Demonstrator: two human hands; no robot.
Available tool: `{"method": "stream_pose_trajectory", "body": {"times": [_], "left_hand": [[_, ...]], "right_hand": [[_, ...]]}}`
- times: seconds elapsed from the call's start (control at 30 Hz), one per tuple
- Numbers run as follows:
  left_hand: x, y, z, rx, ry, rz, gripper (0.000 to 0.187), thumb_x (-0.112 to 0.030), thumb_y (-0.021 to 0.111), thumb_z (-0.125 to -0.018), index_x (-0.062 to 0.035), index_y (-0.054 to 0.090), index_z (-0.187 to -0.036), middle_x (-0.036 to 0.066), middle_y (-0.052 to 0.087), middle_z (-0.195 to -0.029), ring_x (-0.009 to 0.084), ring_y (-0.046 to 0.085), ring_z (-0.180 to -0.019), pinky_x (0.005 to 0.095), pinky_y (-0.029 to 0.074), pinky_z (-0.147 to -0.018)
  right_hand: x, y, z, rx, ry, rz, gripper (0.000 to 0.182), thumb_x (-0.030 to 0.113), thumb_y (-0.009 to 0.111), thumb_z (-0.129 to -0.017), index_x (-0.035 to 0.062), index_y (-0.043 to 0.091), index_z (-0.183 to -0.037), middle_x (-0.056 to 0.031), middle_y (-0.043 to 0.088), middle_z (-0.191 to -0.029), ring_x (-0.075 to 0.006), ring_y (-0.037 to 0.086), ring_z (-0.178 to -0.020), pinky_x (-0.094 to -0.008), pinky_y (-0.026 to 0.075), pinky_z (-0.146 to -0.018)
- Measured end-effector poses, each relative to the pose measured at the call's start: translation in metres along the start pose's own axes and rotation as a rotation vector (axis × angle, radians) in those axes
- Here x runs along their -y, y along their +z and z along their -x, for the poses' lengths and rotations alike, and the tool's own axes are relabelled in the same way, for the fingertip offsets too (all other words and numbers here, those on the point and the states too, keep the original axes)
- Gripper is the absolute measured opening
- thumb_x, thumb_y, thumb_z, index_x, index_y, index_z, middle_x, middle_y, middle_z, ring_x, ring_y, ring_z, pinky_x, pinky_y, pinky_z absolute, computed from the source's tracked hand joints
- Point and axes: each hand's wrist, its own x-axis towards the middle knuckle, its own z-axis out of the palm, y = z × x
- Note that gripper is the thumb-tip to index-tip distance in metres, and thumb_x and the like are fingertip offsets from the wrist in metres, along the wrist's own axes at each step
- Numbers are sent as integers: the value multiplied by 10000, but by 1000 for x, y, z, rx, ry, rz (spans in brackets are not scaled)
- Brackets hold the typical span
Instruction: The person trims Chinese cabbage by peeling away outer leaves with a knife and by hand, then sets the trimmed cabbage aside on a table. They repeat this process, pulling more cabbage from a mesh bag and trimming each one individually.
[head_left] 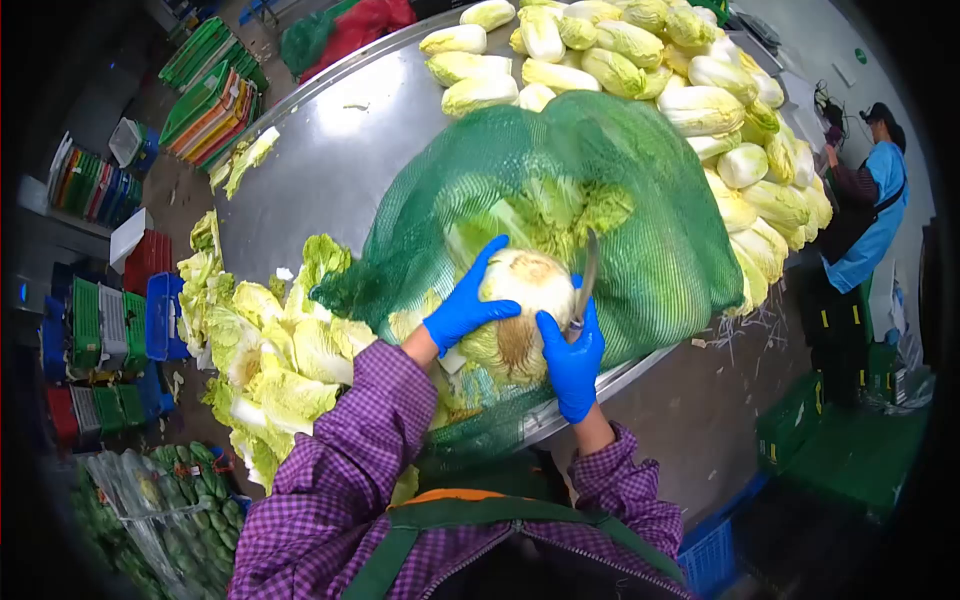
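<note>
A cabbage head (530, 285) with a browned base lies at the mouth of a green mesh bag (640, 230). My left hand (468, 308), in a blue glove, grips the cabbage from its left side. In my right hand (573, 358), also blue-gloved, is a knife (589, 268), its curved blade pointing up beside the cabbage; the thumb rests against the cabbage. Loose green leaves (550, 210) show behind the cabbage inside the bag. Under the bag is a metal table (310, 160).
Cabbages (700, 110) are piled at the back right. Trimmed leaves (290, 350) lie in a heap at left. Stacked crates (210, 110) stand on the floor beyond. A co-worker (872, 210) in blue stands at far right. Bagged green vegetables (165, 510) sit at lower left.
</note>
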Motion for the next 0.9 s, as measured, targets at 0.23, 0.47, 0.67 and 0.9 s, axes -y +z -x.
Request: {"method": "stream_pose_trajectory", "body": {"times": [0.23,0.47,0.67,0.9], "left_hand": [[-81,-20,110,-112,19,-312,1182,-187,904,-567,-30,169,-1479,123,363,-1426,220,373,-1300,364,307,-1090],[-206,-46,284,-412,-339,-948,1188,-381,894,-515,-34,254,-1454,199,448,-1353,310,453,-1241,406,362,-1040],[-67,-97,409,-687,-434,-1310,1286,-577,854,-462,-20,244,-1449,248,417,-1363,407,426,-1244,450,335,-1054],[-65,-113,459,-766,-486,-1059,1253,-595,856,-450,-18,309,-1418,239,418,-1372,386,417,-1269,440,322,-1078]], "right_hand": [[59,46,52,214,121,-7,611,33,684,-832,-48,390,-1361,-149,594,-1172,-154,627,-915,-284,523,-774],[44,112,101,829,232,-3,537,62,602,-869,8,382,-1355,-144,601,-1110,-174,614,-712,-287,489,-623],[-6,144,180,997,188,118,473,54,597,-853,62,479,-1311,-143,632,-998,-227,624,-900,-342,496,-794],[-11,173,226,1064,-52,245,317,132,609,-871,51,552,-1172,-195,640,-1002,-351,643,-900,-391,514,-750]]}}
